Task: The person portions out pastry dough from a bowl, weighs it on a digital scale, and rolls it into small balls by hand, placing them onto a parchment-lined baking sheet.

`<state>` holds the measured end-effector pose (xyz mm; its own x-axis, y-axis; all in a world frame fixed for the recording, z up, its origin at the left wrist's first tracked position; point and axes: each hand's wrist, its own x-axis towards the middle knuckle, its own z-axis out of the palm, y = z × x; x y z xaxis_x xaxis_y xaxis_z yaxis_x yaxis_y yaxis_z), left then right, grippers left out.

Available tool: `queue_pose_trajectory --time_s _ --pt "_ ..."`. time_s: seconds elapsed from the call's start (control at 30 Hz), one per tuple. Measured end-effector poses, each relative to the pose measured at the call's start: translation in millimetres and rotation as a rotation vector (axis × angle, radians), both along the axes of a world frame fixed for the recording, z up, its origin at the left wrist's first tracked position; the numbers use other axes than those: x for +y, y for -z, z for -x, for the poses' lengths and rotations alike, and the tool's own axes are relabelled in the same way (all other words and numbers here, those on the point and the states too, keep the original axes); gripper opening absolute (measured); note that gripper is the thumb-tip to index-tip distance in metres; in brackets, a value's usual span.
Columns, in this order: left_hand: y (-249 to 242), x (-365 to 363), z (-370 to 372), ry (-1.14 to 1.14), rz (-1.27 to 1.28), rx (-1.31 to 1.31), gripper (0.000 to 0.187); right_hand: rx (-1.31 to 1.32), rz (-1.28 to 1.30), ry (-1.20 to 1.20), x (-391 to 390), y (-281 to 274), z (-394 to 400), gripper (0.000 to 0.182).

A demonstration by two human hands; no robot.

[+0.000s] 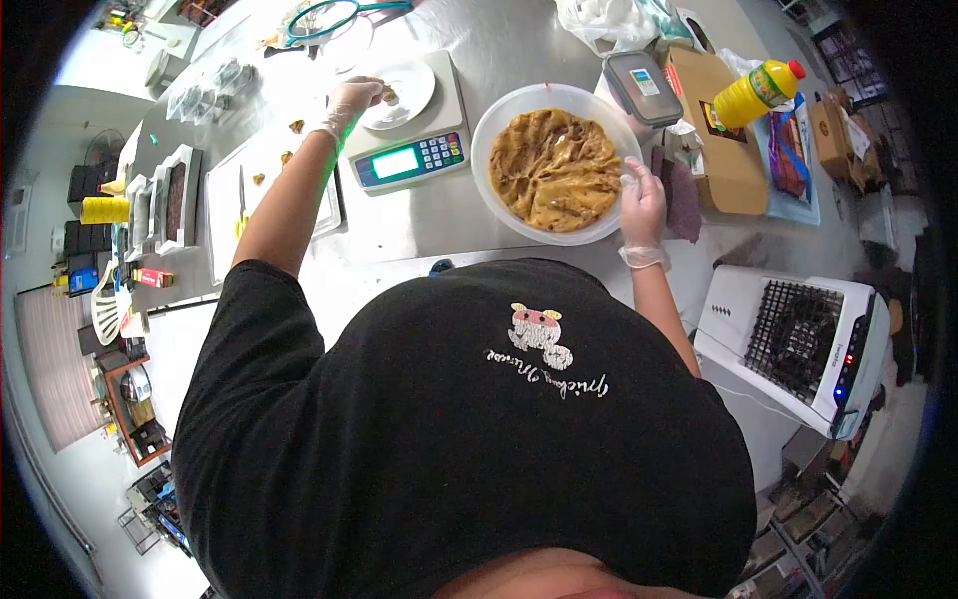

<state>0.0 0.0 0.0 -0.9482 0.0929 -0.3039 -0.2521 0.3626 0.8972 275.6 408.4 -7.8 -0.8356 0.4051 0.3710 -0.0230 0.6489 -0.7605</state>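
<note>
My left hand [354,103], in a clear glove, reaches over a white plate [414,85] with its fingers pinched together. Right at the fingertips is a small brown lump of dough [390,97]. The plate rests on a digital kitchen scale [449,108] whose display is lit green. To the right stands a large white bowl [485,185] filled with brown, sticky, creased dough [554,165]. My right hand [644,205], also gloved, grips this bowl at its right rim, fingers bent over the edge.
Left of the scale, a white tray [222,215] holds yellow-handled scissors [241,205] and several small dough pieces [286,158]. A lidded container [642,88], a cardboard box [714,155] and a yellow bottle [753,95] stand at the right. An air cooler [788,344] is beside me.
</note>
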Motion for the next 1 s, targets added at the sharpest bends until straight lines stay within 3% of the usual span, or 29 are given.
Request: queue_pose_trajectory --time_s 0.07,0.27,0.3,0.37,0.43,0.53,0.8,1.0 --pt "-5.8 7.9 -7.6 0.067 0.419 0.086 0.021 -0.01 -0.027 -0.005 0.4 -5.0 -3.2 0.029" --pt "-23.2 10.1 -19.1 0.176 0.635 0.272 0.024 0.026 -0.027 0.007 -2.4 -0.6 0.4 0.027" --pt "-18.9 6.4 -14.0 0.175 0.631 0.272 0.024 0.025 -0.031 0.007 -0.3 0.0 1.0 0.027" --pt "-7.3 -11.9 3.2 0.165 0.375 0.244 0.028 0.01 -0.043 0.015 1.1 1.5 0.0 0.025" --pt "-27.0 -19.7 1.1 0.183 0.112 0.252 0.039 0.024 -0.033 0.019 -0.4 2.4 -0.5 0.024" --pt "-47.3 -21.8 -4.5 0.028 -0.091 0.224 0.039 0.028 -0.02 0.027 -1.9 3.9 0.2 0.026" --pt "-56.4 -31.5 -22.0 0.074 -0.007 0.232 0.026 0.013 0.022 0.031 4.2 15.5 3.3 0.033" --pt "-45.6 -41.3 -14.4 0.132 -0.086 0.22 0.026 -0.049 -0.016 0.095 3.8 14.6 0.0 0.031"
